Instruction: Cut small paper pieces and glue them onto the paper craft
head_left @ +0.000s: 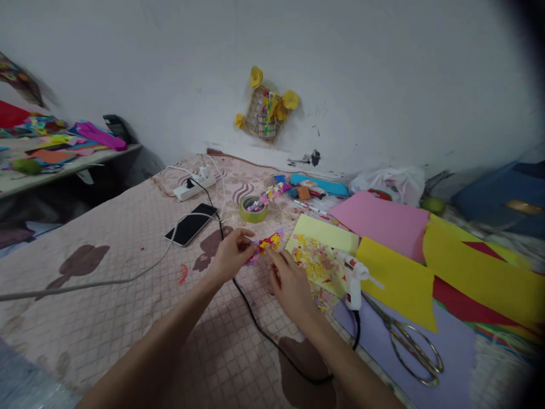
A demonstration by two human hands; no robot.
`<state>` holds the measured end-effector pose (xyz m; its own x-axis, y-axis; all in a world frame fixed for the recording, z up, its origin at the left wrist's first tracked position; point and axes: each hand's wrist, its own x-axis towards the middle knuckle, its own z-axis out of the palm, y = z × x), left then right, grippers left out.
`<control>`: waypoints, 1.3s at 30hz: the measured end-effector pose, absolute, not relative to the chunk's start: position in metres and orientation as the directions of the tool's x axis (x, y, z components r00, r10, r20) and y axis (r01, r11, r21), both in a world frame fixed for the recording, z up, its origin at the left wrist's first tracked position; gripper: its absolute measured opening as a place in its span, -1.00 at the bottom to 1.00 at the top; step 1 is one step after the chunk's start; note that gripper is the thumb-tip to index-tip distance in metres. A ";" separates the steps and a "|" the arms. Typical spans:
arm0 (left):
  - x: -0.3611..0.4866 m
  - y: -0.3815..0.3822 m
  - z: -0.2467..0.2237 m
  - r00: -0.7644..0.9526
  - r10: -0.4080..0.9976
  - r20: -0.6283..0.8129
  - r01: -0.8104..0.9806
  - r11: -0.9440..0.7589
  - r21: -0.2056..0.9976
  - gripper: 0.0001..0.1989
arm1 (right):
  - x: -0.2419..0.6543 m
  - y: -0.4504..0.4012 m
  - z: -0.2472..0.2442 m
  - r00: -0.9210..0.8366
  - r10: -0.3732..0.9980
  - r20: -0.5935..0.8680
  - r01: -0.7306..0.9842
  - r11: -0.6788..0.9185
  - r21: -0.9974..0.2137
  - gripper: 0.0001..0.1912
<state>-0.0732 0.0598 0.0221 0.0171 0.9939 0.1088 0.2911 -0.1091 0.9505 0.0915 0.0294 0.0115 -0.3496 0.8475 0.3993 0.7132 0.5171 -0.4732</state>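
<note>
Between my hands, over the patterned tablecloth, lies a small craft piece [271, 242] in red, yellow and purple. My left hand [232, 253] pinches its left edge between thumb and fingers. My right hand [290, 284] is at its lower right side, fingers bent, the index fingertip touching or nearly touching the yellow part; whether it grips anything is too small to tell. Yellow and pink paper scraps [315, 255] are strewn on a pale yellow sheet [336, 234] just right of the piece. A white glue gun [354, 284] rests beside them.
Gold-handled scissors [411, 346] lie on a purple sheet [451, 341] at right, near yellow sheets [395, 284] and a pink sheet [383, 221]. Behind my hands are a tape roll [252, 210], a phone [191, 225] and a power strip [195, 187]. A black cable [255, 321] crosses beneath my arms.
</note>
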 end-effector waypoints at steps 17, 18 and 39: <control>-0.084 0.074 0.008 0.002 0.988 0.158 0.485 -0.139 0.864 -0.75 | 0.118 0.008 0.010 -0.224 0.887 0.403 0.552 0.456 -0.698 -0.63; -0.085 0.076 0.006 0.005 0.985 0.173 0.528 -0.150 0.836 -0.75 | 0.123 0.004 0.009 -0.214 0.887 0.409 0.557 0.454 -0.695 -0.62; -0.091 0.064 0.014 0.116 0.969 0.217 0.667 -0.238 0.706 -0.69 | 0.182 -0.036 -0.003 -0.102 0.881 0.463 0.626 0.419 -0.658 -0.69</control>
